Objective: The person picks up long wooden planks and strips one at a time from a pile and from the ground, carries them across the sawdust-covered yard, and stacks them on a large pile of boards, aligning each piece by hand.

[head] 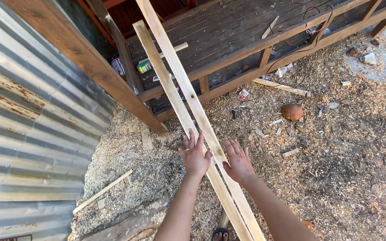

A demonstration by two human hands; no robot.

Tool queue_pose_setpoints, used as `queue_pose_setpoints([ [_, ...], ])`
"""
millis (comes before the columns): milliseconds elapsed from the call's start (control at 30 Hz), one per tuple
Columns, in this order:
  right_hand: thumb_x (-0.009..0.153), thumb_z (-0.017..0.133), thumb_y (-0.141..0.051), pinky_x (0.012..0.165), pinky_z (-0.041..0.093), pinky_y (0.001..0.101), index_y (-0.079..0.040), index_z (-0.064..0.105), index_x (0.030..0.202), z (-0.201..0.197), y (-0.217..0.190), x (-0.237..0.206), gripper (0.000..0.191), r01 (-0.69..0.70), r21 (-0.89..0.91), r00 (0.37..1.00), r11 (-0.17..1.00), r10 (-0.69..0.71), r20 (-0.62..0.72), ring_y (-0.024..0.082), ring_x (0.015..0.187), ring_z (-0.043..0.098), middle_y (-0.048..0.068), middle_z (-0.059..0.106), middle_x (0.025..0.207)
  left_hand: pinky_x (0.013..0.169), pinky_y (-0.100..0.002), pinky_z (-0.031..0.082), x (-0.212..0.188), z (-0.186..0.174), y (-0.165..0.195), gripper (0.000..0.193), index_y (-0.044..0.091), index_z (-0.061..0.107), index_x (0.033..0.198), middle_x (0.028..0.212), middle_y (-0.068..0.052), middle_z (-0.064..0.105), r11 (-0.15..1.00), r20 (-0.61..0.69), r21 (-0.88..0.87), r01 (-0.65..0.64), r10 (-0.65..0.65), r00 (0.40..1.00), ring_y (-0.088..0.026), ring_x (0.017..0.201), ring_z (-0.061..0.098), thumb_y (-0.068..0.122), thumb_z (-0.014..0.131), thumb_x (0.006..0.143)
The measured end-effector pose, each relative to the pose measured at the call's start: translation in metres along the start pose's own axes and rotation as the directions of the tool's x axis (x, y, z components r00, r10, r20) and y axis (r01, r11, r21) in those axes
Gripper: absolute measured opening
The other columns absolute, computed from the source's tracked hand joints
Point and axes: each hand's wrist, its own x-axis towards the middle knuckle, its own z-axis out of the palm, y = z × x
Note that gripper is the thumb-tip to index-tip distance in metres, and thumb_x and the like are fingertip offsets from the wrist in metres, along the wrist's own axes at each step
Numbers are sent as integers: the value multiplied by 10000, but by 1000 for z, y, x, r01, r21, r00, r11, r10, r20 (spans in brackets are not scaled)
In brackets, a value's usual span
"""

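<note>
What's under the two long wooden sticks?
Under the two long wooden strips lie sawdust-covered ground and, farther up, a dark wooden deck. Whatever sits directly beneath them is covered. Both hands reach them.

both hands (195,156) (237,161) outstretched, fingers spread

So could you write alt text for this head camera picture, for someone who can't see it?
Two open hands, left hand and right hand, reach toward two long pale wooden slats leaning up against a dark wooden deck. Sawdust-covered ground lies below, a corrugated metal sheet at left.

Head camera, looking steeply down

One view only, close over the sawdust ground (336,169), facing forward toward the wooden deck (228,35).
</note>
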Motion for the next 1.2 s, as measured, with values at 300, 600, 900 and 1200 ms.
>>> queue_pose_setpoints([
  [300, 886, 664, -363, 1247, 82, 590, -245, 136, 1599, -40, -20, -38, 894, 96, -209, 995, 973, -91, 36, 282, 1564, 106, 18, 162, 1684, 1225, -674, 72, -63, -45, 24, 857, 314, 219, 1611, 1732, -59, 32, 991, -31, 131, 7, -3, 1000, -331, 1591, 52, 308, 711, 909],
  [600, 858, 668, -341, 1224, 126, 620, -248, 166, 1617, -75, -58, -102, 915, 299, -272, 947, 915, -320, -36, 284, 1560, 147, 45, 220, 1664, 1195, -710, 51, -171, -95, 36, 897, 309, 198, 1621, 1723, -64, 25, 989, -212, 116, 92, -65, 975, -337, 1577, 39, 291, 721, 893],
  [900, 817, 749, -326, 1209, 168, 596, -268, 189, 1600, -76, -123, -170, 965, 402, -245, 909, 882, -416, -8, 387, 1537, 149, 154, 172, 1660, 1189, -710, 68, -306, -126, 7, 860, 308, 211, 1618, 1720, -65, 10, 942, -343, 75, 326, -282, 896, -339, 1580, 26, 435, 686, 912],
  [1200, 786, 775, -278, 1191, 284, 520, -213, 203, 1623, 38, -240, -235, 1015, 656, 181, 750, 733, -659, -50, 454, 1498, 240, 230, 221, 1640, 1159, -748, 55, -450, -158, -89, 839, 279, 227, 1616, 1713, -80, 8, 812, -502, -88, 577, -536, 679, -363, 1573, 23, 481, 665, 931],
])
